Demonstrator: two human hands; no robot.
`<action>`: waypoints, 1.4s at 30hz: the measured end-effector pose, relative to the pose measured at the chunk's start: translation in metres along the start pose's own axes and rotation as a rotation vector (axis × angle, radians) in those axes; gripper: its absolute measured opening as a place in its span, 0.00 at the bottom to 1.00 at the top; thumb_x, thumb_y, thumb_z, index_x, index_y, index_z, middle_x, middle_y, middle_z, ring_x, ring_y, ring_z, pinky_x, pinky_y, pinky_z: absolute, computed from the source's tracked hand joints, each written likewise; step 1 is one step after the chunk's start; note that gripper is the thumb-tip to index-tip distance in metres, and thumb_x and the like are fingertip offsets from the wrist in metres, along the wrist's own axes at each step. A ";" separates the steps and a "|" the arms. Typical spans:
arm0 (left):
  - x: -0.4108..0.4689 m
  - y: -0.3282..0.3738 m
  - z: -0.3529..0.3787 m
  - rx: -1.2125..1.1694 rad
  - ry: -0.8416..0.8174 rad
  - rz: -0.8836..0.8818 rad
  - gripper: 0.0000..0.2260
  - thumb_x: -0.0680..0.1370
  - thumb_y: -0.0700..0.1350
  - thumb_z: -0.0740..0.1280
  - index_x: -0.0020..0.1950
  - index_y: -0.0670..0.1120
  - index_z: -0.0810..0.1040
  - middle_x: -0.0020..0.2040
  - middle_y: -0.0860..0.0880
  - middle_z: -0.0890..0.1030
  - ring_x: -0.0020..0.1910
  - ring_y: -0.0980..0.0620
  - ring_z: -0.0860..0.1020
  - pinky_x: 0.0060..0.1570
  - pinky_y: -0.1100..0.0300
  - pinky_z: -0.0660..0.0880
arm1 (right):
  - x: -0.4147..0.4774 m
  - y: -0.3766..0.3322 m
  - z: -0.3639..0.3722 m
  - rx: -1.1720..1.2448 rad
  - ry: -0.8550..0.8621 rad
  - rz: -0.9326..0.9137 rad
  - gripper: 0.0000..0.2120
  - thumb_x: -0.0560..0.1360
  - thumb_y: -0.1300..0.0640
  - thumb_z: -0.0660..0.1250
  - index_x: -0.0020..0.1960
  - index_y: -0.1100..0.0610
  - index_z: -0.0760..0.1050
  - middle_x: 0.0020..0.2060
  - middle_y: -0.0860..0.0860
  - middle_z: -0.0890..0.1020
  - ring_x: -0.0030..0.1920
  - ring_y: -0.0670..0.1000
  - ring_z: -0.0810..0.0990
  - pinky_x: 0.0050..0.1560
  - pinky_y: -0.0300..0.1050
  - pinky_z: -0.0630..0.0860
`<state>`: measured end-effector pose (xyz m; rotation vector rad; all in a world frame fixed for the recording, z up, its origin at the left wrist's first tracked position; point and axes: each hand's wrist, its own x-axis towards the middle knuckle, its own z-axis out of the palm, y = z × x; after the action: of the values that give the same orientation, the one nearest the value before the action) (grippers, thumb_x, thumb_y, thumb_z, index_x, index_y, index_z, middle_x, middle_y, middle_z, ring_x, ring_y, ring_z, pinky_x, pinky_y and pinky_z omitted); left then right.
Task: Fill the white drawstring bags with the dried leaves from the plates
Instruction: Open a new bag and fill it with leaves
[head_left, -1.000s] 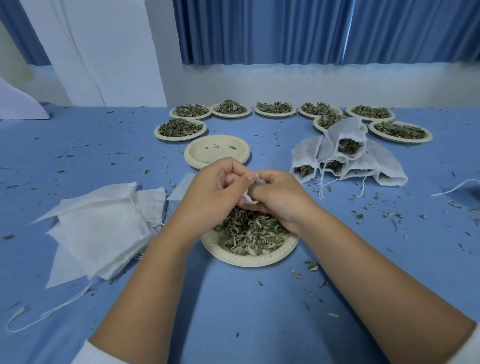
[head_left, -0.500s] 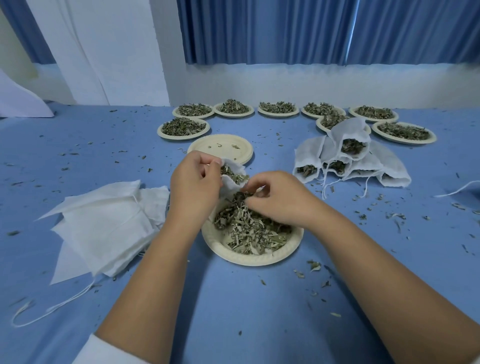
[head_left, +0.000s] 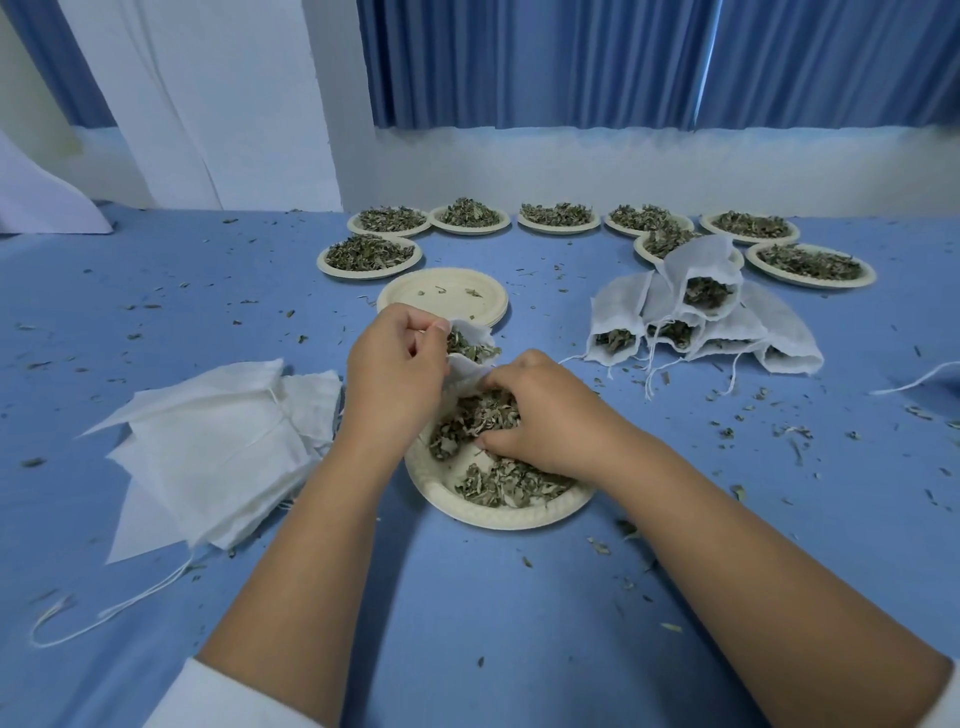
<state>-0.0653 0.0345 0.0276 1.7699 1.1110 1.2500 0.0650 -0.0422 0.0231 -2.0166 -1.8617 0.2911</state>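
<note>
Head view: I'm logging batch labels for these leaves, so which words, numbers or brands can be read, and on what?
None: no text shows on the white cloth drawstring bags, the round pale paper plates, the blue tablecloth or the blue pleated curtains.

Round cream paper plate (head_left: 511, 521) holds crumbled dried green leaves (head_left: 506, 486). White fabric drawstring bag (head_left: 467, 373) at its far rim: mouth open, partly filled.

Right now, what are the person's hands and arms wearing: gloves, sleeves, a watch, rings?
No gloves: left hand and right hand are bare, as are both forearms. A white left sleeve shows at the bottom edge, ending high on the arm; a sliver of white right sleeve sits in the bottom right corner. No watch, ring or bracelet shows.
</note>
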 end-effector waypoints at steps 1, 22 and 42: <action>0.000 0.000 0.000 0.000 0.001 -0.004 0.06 0.80 0.46 0.64 0.43 0.50 0.76 0.31 0.53 0.78 0.28 0.62 0.74 0.33 0.64 0.70 | 0.000 0.001 0.000 -0.004 -0.009 -0.005 0.24 0.73 0.50 0.73 0.67 0.46 0.74 0.57 0.48 0.73 0.56 0.49 0.74 0.53 0.43 0.70; -0.001 0.004 -0.001 -0.007 -0.094 -0.024 0.05 0.80 0.45 0.65 0.44 0.48 0.78 0.28 0.53 0.79 0.30 0.56 0.79 0.41 0.52 0.78 | 0.003 0.006 -0.030 1.097 0.165 0.092 0.08 0.70 0.61 0.76 0.47 0.54 0.83 0.41 0.50 0.86 0.39 0.45 0.82 0.41 0.36 0.79; -0.006 0.008 0.007 -0.131 -0.235 -0.093 0.05 0.79 0.42 0.65 0.45 0.47 0.78 0.23 0.55 0.76 0.24 0.60 0.74 0.29 0.67 0.73 | 0.003 -0.002 -0.006 0.543 0.296 0.123 0.06 0.70 0.63 0.73 0.47 0.56 0.83 0.24 0.40 0.75 0.24 0.36 0.71 0.29 0.28 0.66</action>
<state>-0.0577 0.0254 0.0308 1.6962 0.9443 1.0066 0.0654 -0.0396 0.0295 -1.6884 -1.3053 0.4482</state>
